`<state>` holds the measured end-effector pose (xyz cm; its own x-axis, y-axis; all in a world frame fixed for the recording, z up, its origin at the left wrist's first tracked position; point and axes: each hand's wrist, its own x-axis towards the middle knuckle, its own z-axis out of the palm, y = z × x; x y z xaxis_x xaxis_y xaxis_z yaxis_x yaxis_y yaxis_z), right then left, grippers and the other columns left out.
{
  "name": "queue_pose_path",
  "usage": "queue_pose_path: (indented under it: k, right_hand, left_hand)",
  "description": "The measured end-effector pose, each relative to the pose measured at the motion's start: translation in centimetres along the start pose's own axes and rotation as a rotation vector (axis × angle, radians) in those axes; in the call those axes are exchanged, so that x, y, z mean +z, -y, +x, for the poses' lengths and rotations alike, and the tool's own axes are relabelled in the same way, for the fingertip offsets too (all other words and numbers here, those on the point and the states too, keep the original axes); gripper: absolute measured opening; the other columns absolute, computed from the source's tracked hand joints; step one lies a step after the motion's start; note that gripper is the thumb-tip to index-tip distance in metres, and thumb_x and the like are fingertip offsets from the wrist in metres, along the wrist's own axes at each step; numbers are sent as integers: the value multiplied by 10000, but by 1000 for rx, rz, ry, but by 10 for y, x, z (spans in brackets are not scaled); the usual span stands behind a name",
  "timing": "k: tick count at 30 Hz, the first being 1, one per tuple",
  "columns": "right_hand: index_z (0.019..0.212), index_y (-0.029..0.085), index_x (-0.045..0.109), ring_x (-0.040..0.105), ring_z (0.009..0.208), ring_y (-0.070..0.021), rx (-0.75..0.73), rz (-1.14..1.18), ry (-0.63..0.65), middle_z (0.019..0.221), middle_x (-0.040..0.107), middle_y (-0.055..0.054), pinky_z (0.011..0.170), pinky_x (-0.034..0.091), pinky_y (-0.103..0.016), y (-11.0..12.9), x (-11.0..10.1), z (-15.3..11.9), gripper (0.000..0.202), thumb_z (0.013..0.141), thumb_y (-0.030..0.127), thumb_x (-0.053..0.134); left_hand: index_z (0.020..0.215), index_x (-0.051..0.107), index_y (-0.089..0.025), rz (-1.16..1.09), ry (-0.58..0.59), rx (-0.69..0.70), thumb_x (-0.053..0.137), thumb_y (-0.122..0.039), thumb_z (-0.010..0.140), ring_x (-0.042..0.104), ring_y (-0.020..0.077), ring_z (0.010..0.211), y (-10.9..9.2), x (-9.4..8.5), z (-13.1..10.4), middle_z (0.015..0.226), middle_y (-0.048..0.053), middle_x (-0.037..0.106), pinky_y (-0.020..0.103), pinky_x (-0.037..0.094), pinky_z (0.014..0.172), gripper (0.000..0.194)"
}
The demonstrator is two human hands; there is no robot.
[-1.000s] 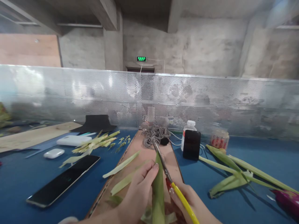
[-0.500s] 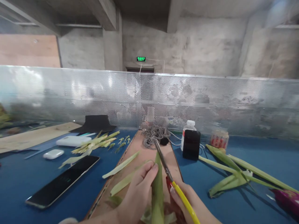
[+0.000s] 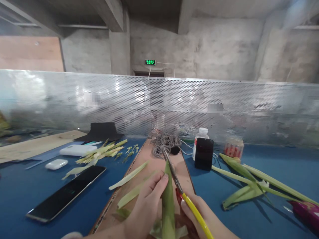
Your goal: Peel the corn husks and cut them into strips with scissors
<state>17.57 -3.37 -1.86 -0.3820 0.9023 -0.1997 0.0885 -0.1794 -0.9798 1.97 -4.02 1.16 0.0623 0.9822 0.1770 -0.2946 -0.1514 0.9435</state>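
My left hand (image 3: 147,202) is closed, thumb and fingers pinching the left edge of a long green corn husk (image 3: 168,205) that stands pointing away from me. In my right hand (image 3: 199,212) are scissors (image 3: 177,182) with yellow and red handles. Their metal blades lie along the husk's right side, with the tips close to its pointed end. Whether the blades are parted is hard to make out. Pale husk strips (image 3: 129,176) lie on the cardboard (image 3: 149,149) left of my left hand. The lower end of the husk runs out of view.
Grey yarn (image 3: 165,144) lies tangled at the cardboard's far end. To the left are a phone (image 3: 67,196), a white case (image 3: 56,164) and husk scraps (image 3: 104,152). On the right stand a black phone (image 3: 203,154), a bottle (image 3: 196,139) and husks (image 3: 244,196).
The scissors have shifted slightly left, bringing their tips nearer the husk's pointed end. My left hand keeps its pinch in nearly the same place.
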Motion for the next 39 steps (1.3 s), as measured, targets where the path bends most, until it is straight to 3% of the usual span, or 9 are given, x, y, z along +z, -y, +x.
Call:
queue_pose_path:
  k: [4, 10, 17, 25, 33, 39]
  right_hand:
    - [925, 171, 533, 360, 422, -53, -10, -1, 7, 517, 397, 56, 392, 293, -158, 2, 3, 1, 548, 638, 638, 551]
    - [947, 199, 513, 334, 408, -56, -19, -13, 12, 504, 364, 63, 381, 266, -163, 5, 5, -1, 558, 635, 662, 526]
    - [732, 170, 493, 235, 382, -36, -54, -58, 58, 467, 273, 75, 360, 204, -169, 11, 8, -1, 462, 664, 625, 531]
    - [699, 171, 475, 249, 381, -43, -66, -95, 106, 453, 278, 73, 354, 217, -168, 12, 6, 1, 468, 674, 637, 500]
    - [662, 143, 484, 334, 484, -67, -359, -289, 118, 528, 375, 30, 406, 294, -156, 18, 4, 7, 472, 721, 610, 459]
    - [661, 158, 448, 287, 458, -59, -356, -233, 2, 515, 324, 46, 381, 250, -155, 13, 15, 0, 444, 764, 589, 414]
  left_hand:
    - [658, 428, -166, 19, -14, 5, 484, -339, 791, 355, 87, 567, -1, 0, -1, 600, -39, 381, 184, 330, 528, 225]
    - [614, 395, -169, -18, 7, -18, 495, -349, 777, 352, 87, 540, -2, 1, -2, 565, -42, 375, 184, 326, 502, 262]
    - [647, 424, -172, -1, 15, -8, 479, -336, 788, 352, 90, 549, -3, 1, -2, 579, -44, 371, 188, 325, 508, 223]
    - [633, 400, -176, 18, 10, 3, 478, -339, 789, 339, 88, 540, -3, 0, -2, 571, -48, 359, 184, 323, 511, 238]
    - [597, 373, -184, 0, -27, 2, 522, -359, 751, 332, 87, 520, -2, 0, -2, 557, -55, 349, 183, 317, 493, 277]
    - [597, 369, -180, 40, -16, 26, 497, -340, 771, 324, 88, 538, -1, -2, -1, 564, -51, 338, 181, 323, 506, 269]
